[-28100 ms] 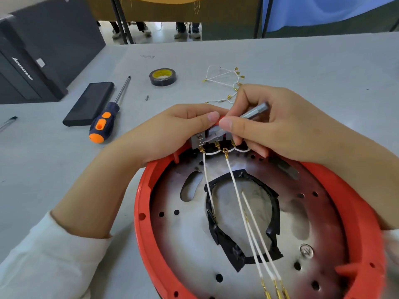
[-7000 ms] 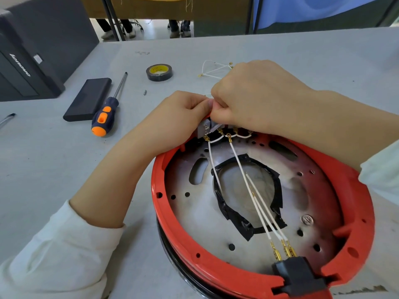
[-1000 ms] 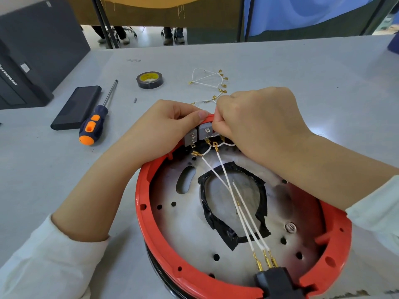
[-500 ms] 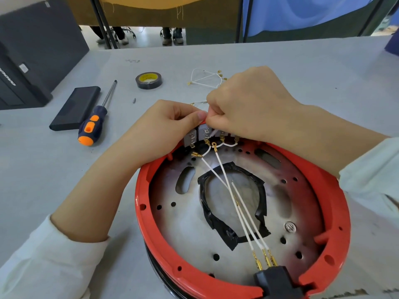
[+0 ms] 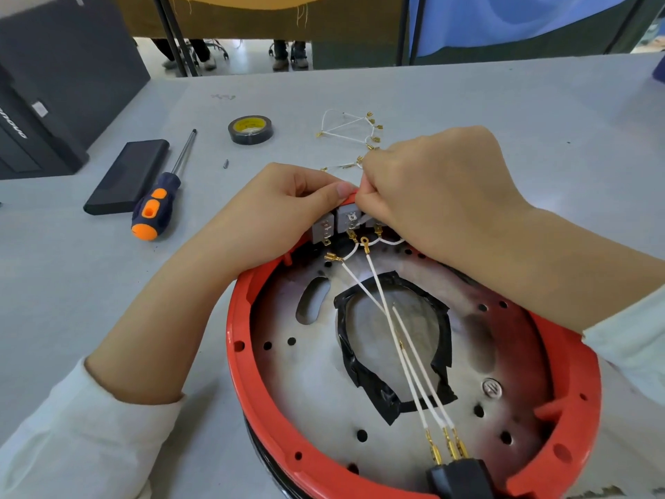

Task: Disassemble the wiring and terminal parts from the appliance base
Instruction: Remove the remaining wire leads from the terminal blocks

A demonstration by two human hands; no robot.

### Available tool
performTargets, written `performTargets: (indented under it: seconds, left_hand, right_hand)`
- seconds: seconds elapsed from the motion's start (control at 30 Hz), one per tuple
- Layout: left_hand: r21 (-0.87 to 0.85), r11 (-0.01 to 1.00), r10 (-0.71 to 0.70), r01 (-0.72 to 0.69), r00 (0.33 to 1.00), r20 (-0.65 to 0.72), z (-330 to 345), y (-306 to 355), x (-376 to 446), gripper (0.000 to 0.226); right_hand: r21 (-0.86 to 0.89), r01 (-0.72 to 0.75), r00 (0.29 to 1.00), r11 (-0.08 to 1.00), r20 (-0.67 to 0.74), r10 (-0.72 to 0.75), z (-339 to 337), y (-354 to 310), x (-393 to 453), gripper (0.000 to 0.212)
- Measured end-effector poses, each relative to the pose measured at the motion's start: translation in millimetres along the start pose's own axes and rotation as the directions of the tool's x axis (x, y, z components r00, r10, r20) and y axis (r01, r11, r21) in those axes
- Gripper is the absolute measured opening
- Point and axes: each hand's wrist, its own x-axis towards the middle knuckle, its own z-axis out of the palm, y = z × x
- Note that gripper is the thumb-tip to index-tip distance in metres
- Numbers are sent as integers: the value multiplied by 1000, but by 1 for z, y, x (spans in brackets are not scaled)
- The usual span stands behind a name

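Upturned on the grey table [image 5: 521, 113], nearest the camera: the appliance base [image 5: 252, 372], a red plastic ring around a perforated metal plate, with a black taped ring at its middle. Three white wires [image 5: 406, 354] run across the plate from gold spade ends at a black plug block [image 5: 458, 479] on the near rim up to the grey switch blocks [image 5: 336, 223] at the far rim. One gold spade terminal [image 5: 333, 257] lies loose on the plate, off its tab, just as half a second ago; at seven seconds ago sat up against the leftmost block.

Left hand [image 5: 277, 214] curled over the far rim, thumb pressed on the red edge above the grey blocks, bracing the base. Right hand [image 5: 435, 185] clenched at the blocks, fingertips pinched on something hidden beneath them; what exactly, cannot tell. Right wrist slightly lower than half a second ago.

Beyond the hands, a loose bundle of removed wires [image 5: 354, 133] with gold ends. Further left, a roll of black tape [image 5: 250, 129], a small screw [image 5: 226, 163], an orange-and-navy screwdriver [image 5: 158, 199], a flat black case [image 5: 129, 176]. At the far left edge, a black computer case [image 5: 54, 84]; lettering there cut off, unreadable.
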Motion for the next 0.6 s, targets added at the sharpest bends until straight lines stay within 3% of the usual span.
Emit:
performTargets:
  seconds: [0.1, 0.2, 0.3, 0.6]
  left_hand:
    - [-3, 1000, 7, -7, 1000, 12, -1, -2, 0, 23]
    - [8, 1000, 26, -27, 1000, 6, 0, -2, 1, 23]
    - [13, 999, 38, -38, 999, 4, 0, -2, 2, 23]
    - [-11, 999, 47, -47, 999, 20, 0, -3, 3, 21]
  right_hand:
    - [-98, -45, 999, 994, -3, 45, -6, -5, 4, 35]
    - [-89, -38, 999, 995, -29, 35, -6, -5, 4, 35]
    - [9, 21, 999, 1000, -50, -21, -2, -2, 6, 31]
    - [28, 225, 974, 974, -20, -224, 0, 12, 17, 28]
